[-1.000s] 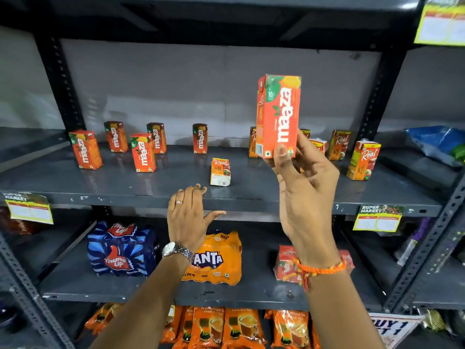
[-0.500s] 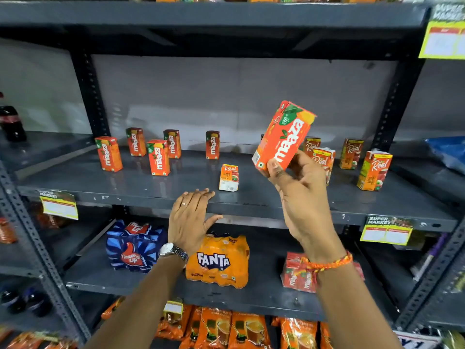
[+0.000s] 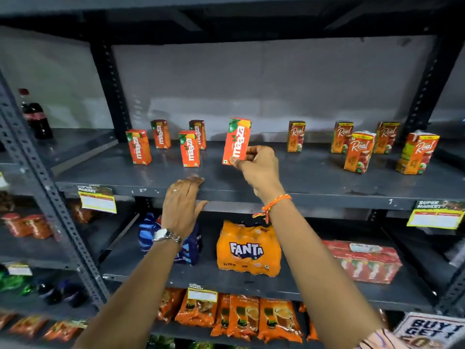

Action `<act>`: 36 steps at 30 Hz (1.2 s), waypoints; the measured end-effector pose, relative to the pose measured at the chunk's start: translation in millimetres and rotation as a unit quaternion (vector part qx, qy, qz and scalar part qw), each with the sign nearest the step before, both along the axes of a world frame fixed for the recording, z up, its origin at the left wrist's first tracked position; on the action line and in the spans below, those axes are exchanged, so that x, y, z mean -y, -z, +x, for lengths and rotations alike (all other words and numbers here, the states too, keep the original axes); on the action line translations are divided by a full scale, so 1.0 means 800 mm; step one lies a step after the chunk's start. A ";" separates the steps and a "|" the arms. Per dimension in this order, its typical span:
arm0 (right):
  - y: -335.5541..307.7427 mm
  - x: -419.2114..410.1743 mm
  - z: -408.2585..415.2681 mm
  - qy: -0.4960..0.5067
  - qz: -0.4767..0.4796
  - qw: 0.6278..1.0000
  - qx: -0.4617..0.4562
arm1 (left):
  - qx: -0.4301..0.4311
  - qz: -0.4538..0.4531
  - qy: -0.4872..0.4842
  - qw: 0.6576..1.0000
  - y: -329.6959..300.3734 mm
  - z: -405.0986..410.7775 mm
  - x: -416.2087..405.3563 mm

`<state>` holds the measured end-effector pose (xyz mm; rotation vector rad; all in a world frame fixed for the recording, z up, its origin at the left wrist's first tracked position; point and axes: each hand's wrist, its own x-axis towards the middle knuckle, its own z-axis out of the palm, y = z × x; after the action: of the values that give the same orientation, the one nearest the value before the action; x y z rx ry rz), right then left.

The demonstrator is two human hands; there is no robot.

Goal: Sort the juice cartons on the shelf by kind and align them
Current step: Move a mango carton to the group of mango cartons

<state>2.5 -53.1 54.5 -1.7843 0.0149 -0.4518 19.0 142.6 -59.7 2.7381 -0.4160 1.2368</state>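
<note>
On the grey shelf (image 3: pixel 314 177), three orange Maaza cartons (image 3: pixel 138 146) (image 3: pixel 161 134) (image 3: pixel 190 148) stand at the left, with one more (image 3: pixel 201 133) partly hidden behind the front one. My right hand (image 3: pixel 259 167) pinches the lower right corner of another Maaza carton (image 3: pixel 237 141), nearly upright, its base at the shelf surface just right of that group. Several Real cartons (image 3: pixel 296 136) (image 3: pixel 358 152) (image 3: pixel 417 153) stand loosely spaced on the right. My left hand (image 3: pixel 183 205) lies flat on the shelf's front edge and holds nothing.
Black slotted uprights (image 3: pixel 110 84) (image 3: pixel 425 84) frame the bay. One shelf down lie a Fanta pack (image 3: pixel 249 248), a blue bottle pack (image 3: pixel 192 250) and a red carton pack (image 3: pixel 364 260). A cola bottle (image 3: pixel 35 117) stands in the left bay. Price tags (image 3: pixel 97 201) hang off the edge.
My right hand has lowered the Maaza carton from mid-air, moved it left, and turned it upright at the shelf surface. My left hand stays on the shelf edge. The view has shifted left.
</note>
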 end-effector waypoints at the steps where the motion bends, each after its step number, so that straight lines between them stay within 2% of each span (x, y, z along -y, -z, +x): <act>1: 0.003 -0.014 0.007 0.009 -0.011 1.000 -0.004 | -0.006 -0.001 -0.001 1.000 0.001 0.000 -0.001; 10: 0.019 -0.067 0.060 0.108 -0.218 0.970 -0.024 | 0.003 -0.019 0.022 1.000 0.005 0.001 -0.009; 12: 0.024 -0.063 0.065 0.118 -0.240 0.963 -0.028 | 0.009 -0.019 0.025 0.999 0.005 0.003 -0.011; 15: 0.034 -0.057 0.067 0.093 -0.228 0.965 -0.086 | 0.012 -0.017 0.025 0.999 0.007 0.006 -0.012; 18: 0.021 -0.061 0.069 0.114 -0.259 0.957 -0.058 | 0.019 -0.019 0.023 0.999 0.010 0.008 -0.012; 24: 0.017 -0.063 0.062 0.119 -0.314 0.940 -0.062 | 0.033 -0.018 0.022 0.999 0.011 0.006 -0.009; 27: 0.009 -0.052 0.046 0.157 -0.346 0.925 -0.007 | 0.028 -0.025 0.018 0.999 0.013 0.006 -0.007; 29: 0.004 -0.036 0.032 0.218 -0.329 0.917 0.064 | 0.030 -0.031 0.017 0.999 0.012 0.005 -0.005; 31: 0.004 -0.015 0.022 0.285 -0.317 0.900 0.097 | 0.030 -0.033 0.013 0.999 0.011 0.005 -0.003; 33: 0.009 0.006 0.018 0.312 -0.324 0.892 0.051 | 0.027 -0.032 0.010 0.999 0.011 0.002 -0.002; 36: 0.020 0.024 0.021 0.276 -0.329 0.901 -0.061 | 0.022 -0.036 0.012 0.999 0.010 -0.001 -0.002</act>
<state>19.7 -72.0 38.2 -2.4784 0.5245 -0.8174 18.2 144.1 -67.4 2.6436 -0.3992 1.2825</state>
